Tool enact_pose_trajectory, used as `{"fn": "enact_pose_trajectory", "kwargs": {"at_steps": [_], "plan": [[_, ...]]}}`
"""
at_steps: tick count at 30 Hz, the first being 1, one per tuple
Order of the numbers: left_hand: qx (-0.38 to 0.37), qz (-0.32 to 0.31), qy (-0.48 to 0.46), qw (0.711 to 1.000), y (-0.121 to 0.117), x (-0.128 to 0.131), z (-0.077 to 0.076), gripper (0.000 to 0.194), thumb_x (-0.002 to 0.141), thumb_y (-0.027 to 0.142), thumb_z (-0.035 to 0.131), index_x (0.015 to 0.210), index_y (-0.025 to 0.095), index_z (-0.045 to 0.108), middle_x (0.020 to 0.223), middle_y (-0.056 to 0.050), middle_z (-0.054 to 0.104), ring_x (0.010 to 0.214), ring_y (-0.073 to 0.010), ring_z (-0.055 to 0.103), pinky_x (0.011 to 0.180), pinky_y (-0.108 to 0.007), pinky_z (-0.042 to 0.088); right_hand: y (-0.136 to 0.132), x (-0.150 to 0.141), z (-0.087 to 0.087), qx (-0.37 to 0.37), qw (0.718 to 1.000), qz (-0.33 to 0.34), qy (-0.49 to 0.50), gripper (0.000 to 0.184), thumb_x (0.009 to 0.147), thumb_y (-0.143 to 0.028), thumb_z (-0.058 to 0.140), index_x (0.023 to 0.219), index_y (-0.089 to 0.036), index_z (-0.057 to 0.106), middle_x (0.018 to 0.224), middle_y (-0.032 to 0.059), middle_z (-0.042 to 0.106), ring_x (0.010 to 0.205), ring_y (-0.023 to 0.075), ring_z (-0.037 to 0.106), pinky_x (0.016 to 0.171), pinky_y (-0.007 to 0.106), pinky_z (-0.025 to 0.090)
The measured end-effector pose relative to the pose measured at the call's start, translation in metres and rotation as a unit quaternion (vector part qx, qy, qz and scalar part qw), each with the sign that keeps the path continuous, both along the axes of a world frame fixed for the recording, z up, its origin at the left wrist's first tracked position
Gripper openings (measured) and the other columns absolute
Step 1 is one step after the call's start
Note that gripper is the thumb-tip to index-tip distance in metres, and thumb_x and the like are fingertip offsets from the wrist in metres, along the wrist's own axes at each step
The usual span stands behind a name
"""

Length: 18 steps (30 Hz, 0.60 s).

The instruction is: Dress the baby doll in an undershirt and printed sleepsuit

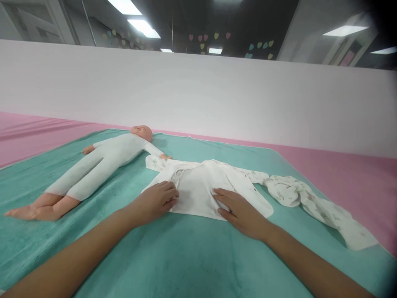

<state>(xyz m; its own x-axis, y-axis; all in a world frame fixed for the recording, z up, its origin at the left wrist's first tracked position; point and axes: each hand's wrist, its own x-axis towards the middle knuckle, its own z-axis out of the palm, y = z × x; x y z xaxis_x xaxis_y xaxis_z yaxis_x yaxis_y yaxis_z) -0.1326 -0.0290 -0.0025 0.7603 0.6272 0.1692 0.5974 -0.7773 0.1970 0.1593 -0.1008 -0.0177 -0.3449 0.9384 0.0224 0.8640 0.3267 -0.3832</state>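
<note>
A white baby shirt (195, 188) lies spread with its front opened out, showing the plain inside; its sleeves have a small print. My left hand (159, 198) is at the shirt's left front edge, fingers curled and closed on the cloth. My right hand (238, 211) rests on the right part of the shirt with its fingers stretched out and apart. Beyond my left hand a baby doll (114, 153) in a pale bodysuit lies on its back, one of its hands touching or very near the shirt's left sleeve.
Printed baby trousers (285, 190), rumpled, lie to the right of the shirt. Everything rests on a teal blanket (198, 256) over a pink cover (347, 178). A low white wall (198, 95) with dark glass above it closes off the far side.
</note>
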Motion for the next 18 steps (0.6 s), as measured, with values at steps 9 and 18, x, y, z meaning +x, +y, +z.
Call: {"fn": "enact_pose_trajectory", "kwargs": {"at_steps": [9, 18], "plan": [[0.016, 0.075, -0.014, 0.997, 0.020, -0.014, -0.024, 0.043, 0.090, 0.041, 0.029, 0.129, 0.028, 0.040, 0.139, -0.002, 0.036, 0.128, -0.0213, 0.030, 0.104, -0.039, 0.029, 0.014, 0.036, -0.012, 0.021, 0.995, -0.094, -0.034, 0.060, 0.086, -0.059, 0.021, 0.138, -0.029, 0.024, 0.146, -0.0028, 0.019, 0.133, 0.0224, 0.018, 0.109, 0.043, 0.017], [0.051, 0.241, -0.103, 0.964, 0.049, -0.043, -0.017, 0.045, 0.087, 0.044, 0.033, 0.125, 0.023, 0.043, 0.136, -0.005, 0.039, 0.124, -0.0234, 0.035, 0.103, -0.038, 0.030, 0.026, 0.074, -0.014, 0.081, 0.973, -0.200, 0.078, 0.050, 0.085, -0.054, 0.030, 0.128, -0.030, 0.041, 0.136, -0.0009, 0.040, 0.122, 0.0236, 0.039, 0.101, 0.040, 0.034]]}}
